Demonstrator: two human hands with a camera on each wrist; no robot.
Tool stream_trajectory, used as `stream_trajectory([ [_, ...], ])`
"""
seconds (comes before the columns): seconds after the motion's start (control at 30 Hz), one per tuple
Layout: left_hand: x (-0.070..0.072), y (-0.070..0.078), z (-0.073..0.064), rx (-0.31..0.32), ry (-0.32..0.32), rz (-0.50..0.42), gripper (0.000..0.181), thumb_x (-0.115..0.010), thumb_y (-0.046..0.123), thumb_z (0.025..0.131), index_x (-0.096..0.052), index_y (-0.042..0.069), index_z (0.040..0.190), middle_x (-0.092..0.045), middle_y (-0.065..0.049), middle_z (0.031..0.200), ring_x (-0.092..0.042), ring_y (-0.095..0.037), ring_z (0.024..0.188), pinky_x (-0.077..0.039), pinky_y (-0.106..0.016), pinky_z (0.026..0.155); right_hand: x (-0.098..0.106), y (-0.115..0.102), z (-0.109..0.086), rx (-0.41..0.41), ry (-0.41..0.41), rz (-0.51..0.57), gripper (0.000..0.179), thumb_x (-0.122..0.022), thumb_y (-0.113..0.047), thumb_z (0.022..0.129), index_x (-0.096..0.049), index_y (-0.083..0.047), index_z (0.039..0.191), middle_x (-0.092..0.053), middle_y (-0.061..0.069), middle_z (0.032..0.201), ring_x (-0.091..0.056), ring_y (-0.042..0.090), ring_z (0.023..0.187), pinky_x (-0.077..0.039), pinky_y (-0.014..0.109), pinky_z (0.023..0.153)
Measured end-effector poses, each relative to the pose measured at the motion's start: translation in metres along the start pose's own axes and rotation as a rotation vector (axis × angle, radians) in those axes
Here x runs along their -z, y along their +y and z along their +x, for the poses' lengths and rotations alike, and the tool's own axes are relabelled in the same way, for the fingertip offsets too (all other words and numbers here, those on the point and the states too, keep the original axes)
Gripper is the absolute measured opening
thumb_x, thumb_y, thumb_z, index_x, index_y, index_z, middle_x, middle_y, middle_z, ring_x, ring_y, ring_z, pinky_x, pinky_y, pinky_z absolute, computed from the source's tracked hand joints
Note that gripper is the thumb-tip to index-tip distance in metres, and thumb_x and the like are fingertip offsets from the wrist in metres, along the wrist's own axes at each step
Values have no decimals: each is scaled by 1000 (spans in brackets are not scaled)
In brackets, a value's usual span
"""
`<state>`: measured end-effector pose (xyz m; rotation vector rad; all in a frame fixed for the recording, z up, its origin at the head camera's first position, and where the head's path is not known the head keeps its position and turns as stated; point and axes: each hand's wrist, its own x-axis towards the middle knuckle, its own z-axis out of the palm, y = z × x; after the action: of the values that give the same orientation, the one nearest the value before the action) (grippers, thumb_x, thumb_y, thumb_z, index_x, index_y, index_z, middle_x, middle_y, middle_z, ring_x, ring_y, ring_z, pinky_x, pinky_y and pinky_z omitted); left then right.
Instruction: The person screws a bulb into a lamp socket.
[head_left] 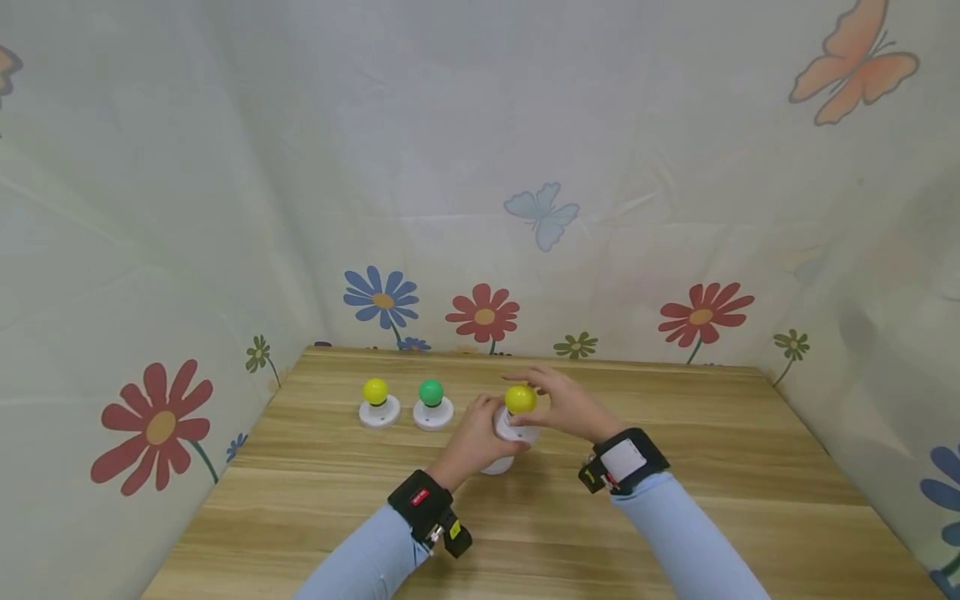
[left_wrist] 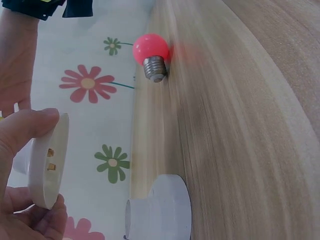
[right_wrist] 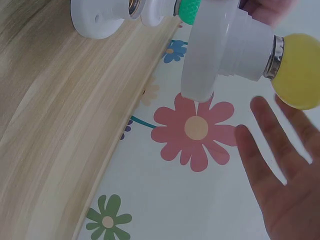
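Note:
My left hand [head_left: 478,435] grips a white round lamp holder [right_wrist: 205,55] by its rim, raised above the table. A yellow bulb [head_left: 521,399] sits in that holder, a band of its metal thread showing. Around the bulb my right hand [head_left: 576,408] is spread, its fingers [right_wrist: 280,135] fairly straight and apart; whether a fingertip touches the bulb I cannot tell. Slots show in the holder's underside [left_wrist: 52,160] in the left wrist view. Below the left hand stands another white lamp holder [head_left: 498,466] with an open socket. A red bulb [left_wrist: 151,49] lies loose on the table.
To the left on the wooden table [head_left: 315,483], a holder with a yellow bulb [head_left: 376,392] stands beside one with a green bulb [head_left: 431,392]. A white curtain [head_left: 420,150] printed with flowers and butterflies encloses the back and sides.

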<state>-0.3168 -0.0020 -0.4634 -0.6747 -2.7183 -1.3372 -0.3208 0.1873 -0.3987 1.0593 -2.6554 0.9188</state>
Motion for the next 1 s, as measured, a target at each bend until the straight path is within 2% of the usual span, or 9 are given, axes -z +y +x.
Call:
stream_trajectory([
  [0.13, 1, 1, 0, -13, 6, 0, 73, -84, 35, 73, -53, 7, 134, -54, -10, 126, -52, -26, 113, -50, -45, 95, 2, 4, -2, 98, -65, 51, 63, -70, -22, 89, -44, -16, 146, -37, 8, 154, -36, 31, 140, -36, 56, 109],
  [0.27, 2, 2, 1, -13, 3, 10, 74, -83, 36, 74, -53, 6, 134, -54, -11, 125, -53, -26, 111, -51, -45, 93, 5, 4, -2, 153, -120, 109, 55, -62, -17, 94, -43, -14, 146, -39, 10, 153, -34, 31, 141, -33, 55, 111],
  [0.37, 2, 2, 1, -7, -5, 13, 75, -83, 37, 74, -52, 6, 135, -53, -10, 125, -53, -25, 111, -52, -44, 92, 7, 3, -2, 130, -138, 128, 54, -62, -16, 94, -45, -14, 145, -42, 8, 151, -37, 29, 140, -34, 53, 111],
  [0.5, 2, 1, 1, -1, -7, 3, 74, -83, 36, 74, -52, 8, 135, -54, -8, 124, -52, -24, 112, -51, -44, 93, 8, 0, -2, 82, -103, 105, 52, -67, -17, 90, -51, -14, 140, -50, 7, 145, -45, 29, 135, -39, 51, 108],
  [0.63, 0, 1, 1, 3, -9, 5, 73, -83, 36, 74, -53, 8, 134, -54, -7, 122, -52, -23, 112, -51, -44, 94, 7, -2, -1, 4, -35, 63, 49, -74, -23, 85, -60, -12, 130, -62, 8, 130, -59, 24, 115, -49, 46, 98],
  [0.73, 0, 2, 1, 3, -13, 3, 73, -84, 35, 74, -53, 7, 133, -54, -7, 122, -52, -23, 112, -51, -44, 94, 6, -3, 0, -51, 0, 38, 47, -78, -28, 81, -64, -12, 123, -65, 5, 120, -60, 17, 100, -54, 38, 90],
  [0.83, 0, 3, 1, 1, -13, -2, 72, -84, 35, 74, -53, 7, 133, -53, -7, 122, -52, -24, 111, -51, -44, 95, 4, -3, 0, -62, 19, 15, 48, -79, -33, 80, -64, -13, 121, -65, 3, 116, -58, 16, 96, -54, 35, 86],
  [0.9, 0, 3, 1, -2, -11, 0, 72, -84, 34, 74, -53, 6, 133, -53, -8, 122, -52, -24, 112, -50, -44, 95, 4, -2, -1, -47, 16, -1, 52, -76, -35, 82, -61, -15, 127, -62, 4, 123, -58, 19, 103, -54, 39, 89],
  [1.0, 0, 2, 0, -11, -5, 6, 73, -84, 34, 74, -53, 7, 134, -54, -8, 123, -52, -24, 112, -50, -45, 96, 3, 0, -2, 19, -25, 10, 57, -69, -31, 89, -49, -19, 142, -49, 8, 144, -49, 28, 127, -45, 54, 101],
])
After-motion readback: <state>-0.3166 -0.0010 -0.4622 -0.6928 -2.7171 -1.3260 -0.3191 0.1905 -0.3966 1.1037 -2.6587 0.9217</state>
